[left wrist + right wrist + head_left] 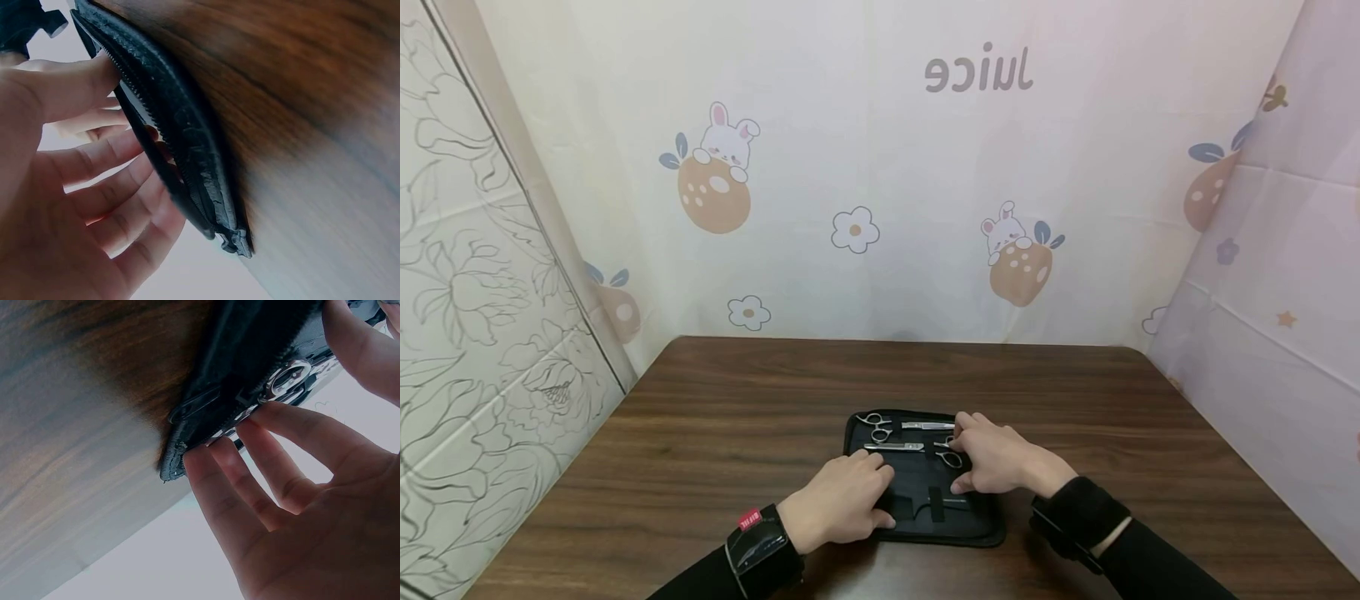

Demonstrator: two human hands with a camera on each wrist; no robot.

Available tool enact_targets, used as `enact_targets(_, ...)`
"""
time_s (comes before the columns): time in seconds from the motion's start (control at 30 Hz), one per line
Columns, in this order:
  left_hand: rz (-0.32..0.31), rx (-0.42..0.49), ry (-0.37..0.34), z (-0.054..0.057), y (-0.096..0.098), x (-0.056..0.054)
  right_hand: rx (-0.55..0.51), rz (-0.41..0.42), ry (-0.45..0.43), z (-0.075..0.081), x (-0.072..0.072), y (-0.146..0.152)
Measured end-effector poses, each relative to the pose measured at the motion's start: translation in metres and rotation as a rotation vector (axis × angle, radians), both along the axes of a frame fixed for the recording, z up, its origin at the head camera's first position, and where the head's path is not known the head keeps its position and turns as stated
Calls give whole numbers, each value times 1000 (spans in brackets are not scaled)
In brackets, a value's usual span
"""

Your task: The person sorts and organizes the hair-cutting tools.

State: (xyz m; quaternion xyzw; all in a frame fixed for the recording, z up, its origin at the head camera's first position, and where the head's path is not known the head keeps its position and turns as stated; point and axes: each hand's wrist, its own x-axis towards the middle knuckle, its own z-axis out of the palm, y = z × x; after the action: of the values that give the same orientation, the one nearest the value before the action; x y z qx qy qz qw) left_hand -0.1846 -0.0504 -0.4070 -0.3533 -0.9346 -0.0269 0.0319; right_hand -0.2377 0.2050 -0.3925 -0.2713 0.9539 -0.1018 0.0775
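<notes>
Across the upper half of the head view, a pale curtain [820,125] printed with rabbits on tan fruit, outlined flowers and reversed lettering [977,68]. Through most of the lower half, a dark brown wood-grain table [745,400]. Down the left side, a white panel [475,317] with grey line-drawn flowers; down the right, a lilac-tinted curtain [1285,333].

At lower centre, opened out on the wood, a black case [917,477] with a zip [134,87] around its edge. At its left edge, the left hand [838,502], thumb and fingers apart, fingers loosely bent and tips touching the rim. At its right edge, a little higher in the frame, the right hand [1000,457], fingers spread, thumb well apart from them, fingertips along the rim. Hard to make out in the dim right wrist view: index fingertip touching a metal ring or only just beside. Around both wrists, black wristbands [1078,521].

Inside the case, in its upper part, two silver scissors: the upper pair [917,426] with rings leftward, partly hidden by the right hand; just below, the lower pair [895,447] with rings rightward. Smallest, lower in the case, a short black strap [936,504].
</notes>
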Motion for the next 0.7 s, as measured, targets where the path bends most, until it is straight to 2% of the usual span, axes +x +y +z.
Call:
enact_targets(0.33, -2, 20, -33, 0, -7, 3, 6, 0, 2, -1, 1, 1)
enact_targets(0.7, -37, 45, -59, 0, -25, 3, 7, -9, 2, -1, 1, 0)
